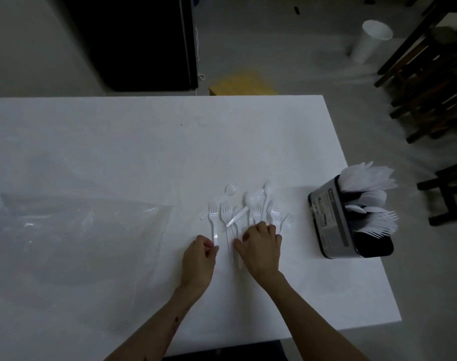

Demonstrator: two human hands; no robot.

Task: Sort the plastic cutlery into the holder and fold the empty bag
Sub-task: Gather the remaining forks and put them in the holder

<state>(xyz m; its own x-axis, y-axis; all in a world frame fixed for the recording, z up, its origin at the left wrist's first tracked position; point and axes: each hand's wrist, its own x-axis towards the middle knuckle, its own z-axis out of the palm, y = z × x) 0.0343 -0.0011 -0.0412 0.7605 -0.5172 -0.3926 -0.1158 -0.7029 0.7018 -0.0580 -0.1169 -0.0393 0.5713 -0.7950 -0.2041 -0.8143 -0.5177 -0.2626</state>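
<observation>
Several loose white plastic forks and spoons (251, 207) lie spread on the white table (144, 142) just beyond my hands. My left hand (199, 259) pinches the handle of one fork (213, 220) whose tines point away from me. My right hand (260, 246) lies over the handles of several forks, fingers curled down onto them. The dark cutlery holder (334, 220) stands at the table's right edge, filled with white knives, spoons and forks. The clear plastic bag (74, 230) lies flat on the left of the table.
A white paper cup (369, 40) stands on the floor beyond the table. Dark wooden stools (430, 82) stand at the right. A black cabinet (133, 40) and a yellow box (243, 84) sit behind the table's far edge.
</observation>
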